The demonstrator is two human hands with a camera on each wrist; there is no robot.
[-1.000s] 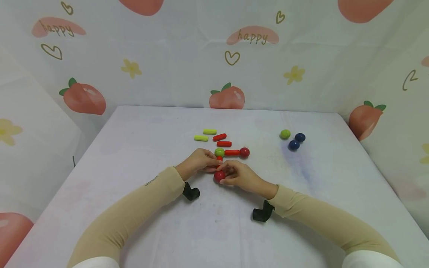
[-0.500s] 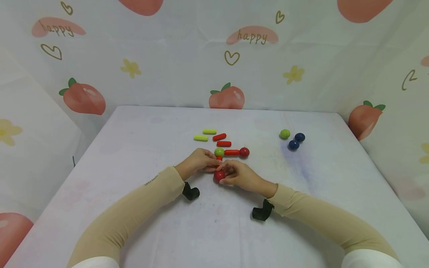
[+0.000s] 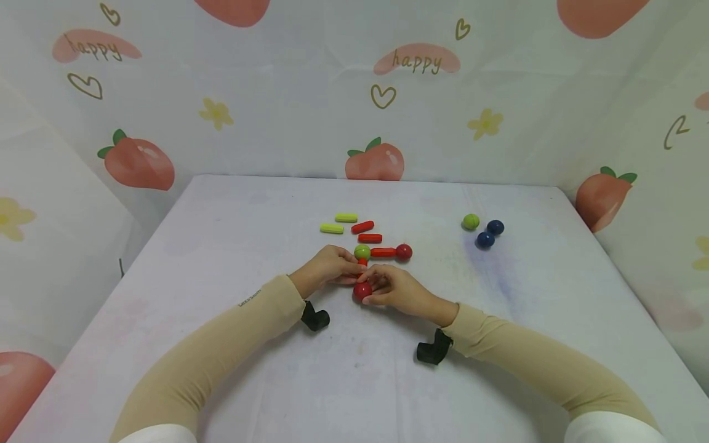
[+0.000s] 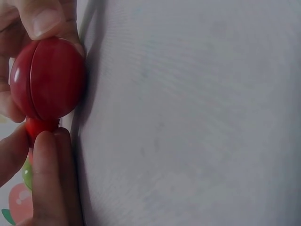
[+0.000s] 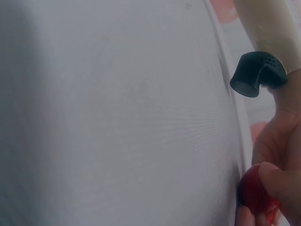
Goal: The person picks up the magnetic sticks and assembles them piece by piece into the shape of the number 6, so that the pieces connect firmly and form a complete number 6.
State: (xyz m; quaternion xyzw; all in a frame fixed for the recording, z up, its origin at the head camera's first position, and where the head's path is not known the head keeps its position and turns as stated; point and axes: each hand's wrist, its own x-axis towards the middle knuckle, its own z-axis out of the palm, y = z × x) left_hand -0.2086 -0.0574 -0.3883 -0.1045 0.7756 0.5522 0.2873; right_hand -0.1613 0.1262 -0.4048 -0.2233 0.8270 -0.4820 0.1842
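Observation:
My right hand (image 3: 399, 289) pinches a red ball (image 4: 49, 79) between thumb and fingers, close to the table. Against that ball sits the end of a red stick (image 3: 362, 263), which the left hand (image 3: 330, 269) pinches; the fingers hide much of it. The stick's far end meets a green ball (image 3: 362, 251). From the green ball a second red stick (image 3: 383, 252) runs right to another red ball (image 3: 404, 252). In the right wrist view the thumb presses on the held ball (image 5: 256, 189).
Behind the hands lie two loose red sticks (image 3: 370, 238) and two yellow-green sticks (image 3: 332, 228). A loose green ball (image 3: 471, 221) and two dark blue balls (image 3: 485, 240) rest farther right on the white-covered table (image 3: 249, 215). Black camera mounts (image 3: 434, 348) stick out at both wrists.

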